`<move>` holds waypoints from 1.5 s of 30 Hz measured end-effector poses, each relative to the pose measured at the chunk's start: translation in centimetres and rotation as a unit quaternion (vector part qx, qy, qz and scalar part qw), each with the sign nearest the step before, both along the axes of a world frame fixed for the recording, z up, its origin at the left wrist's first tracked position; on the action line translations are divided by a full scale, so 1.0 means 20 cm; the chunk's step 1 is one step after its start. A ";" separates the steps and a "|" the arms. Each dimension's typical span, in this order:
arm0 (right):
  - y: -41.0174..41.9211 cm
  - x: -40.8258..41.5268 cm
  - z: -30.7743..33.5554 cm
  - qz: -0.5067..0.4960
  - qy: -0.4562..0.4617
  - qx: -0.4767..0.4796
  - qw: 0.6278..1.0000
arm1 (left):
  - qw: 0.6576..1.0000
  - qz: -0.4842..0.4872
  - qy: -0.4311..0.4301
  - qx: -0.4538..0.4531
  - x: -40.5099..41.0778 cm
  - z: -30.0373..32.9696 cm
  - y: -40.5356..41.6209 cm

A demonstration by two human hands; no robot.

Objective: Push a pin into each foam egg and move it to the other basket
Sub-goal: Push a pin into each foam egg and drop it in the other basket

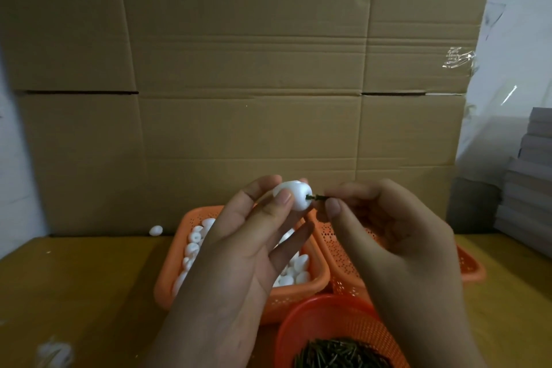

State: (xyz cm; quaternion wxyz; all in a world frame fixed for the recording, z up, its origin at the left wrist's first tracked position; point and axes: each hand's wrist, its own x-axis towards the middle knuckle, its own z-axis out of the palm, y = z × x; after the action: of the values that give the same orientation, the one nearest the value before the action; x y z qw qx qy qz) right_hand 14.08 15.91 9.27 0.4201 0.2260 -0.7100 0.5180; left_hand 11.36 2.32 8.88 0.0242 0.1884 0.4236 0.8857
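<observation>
Foam eggs (291, 273) fill my left orange basket (298, 293); what the right basket (337, 251) holds I cannot tell; pins (340, 352) heap in the near red bowl (301, 326). Above them, my left hand (239, 254) pinches one egg (294, 195); my right hand (397, 236) pinches a pin (318, 197) at its right end.

A single head-worn wide-angle camera looks forward and down from close above the near edge of the table (89, 278), the hands (239, 248) near and central, facing a far cardboard wall (254, 69).
</observation>
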 end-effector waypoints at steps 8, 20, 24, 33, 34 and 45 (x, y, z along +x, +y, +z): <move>0.01 0.00 0.01 0.004 -0.027 -0.008 1.000 | 0.999 0.031 -0.008 0.008 0.00 0.01 0.01; 0.01 0.00 0.01 0.007 -0.012 0.005 1.000 | 1.000 0.023 -0.008 0.017 0.01 0.01 0.00; 0.01 0.00 0.01 -0.004 -0.006 0.020 1.000 | 1.000 0.023 -0.001 0.013 0.01 0.01 0.00; 0.01 -0.01 0.01 -0.013 -0.028 0.022 0.999 | 0.998 0.059 0.031 -0.021 0.01 0.00 -0.01; 0.01 -0.01 0.01 -0.011 -0.034 0.018 0.999 | 0.997 0.066 0.033 -0.021 0.01 0.01 -0.01; 0.01 -0.01 0.03 0.068 -0.095 -0.042 0.992 | 0.980 0.136 0.119 -0.082 0.06 0.03 0.02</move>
State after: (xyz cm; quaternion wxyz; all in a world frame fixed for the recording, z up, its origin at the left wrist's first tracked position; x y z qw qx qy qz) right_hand 13.80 16.01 9.80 0.3238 0.2054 -0.7075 0.5936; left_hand 12.54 2.79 9.42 -0.1313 0.2302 0.5163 0.8143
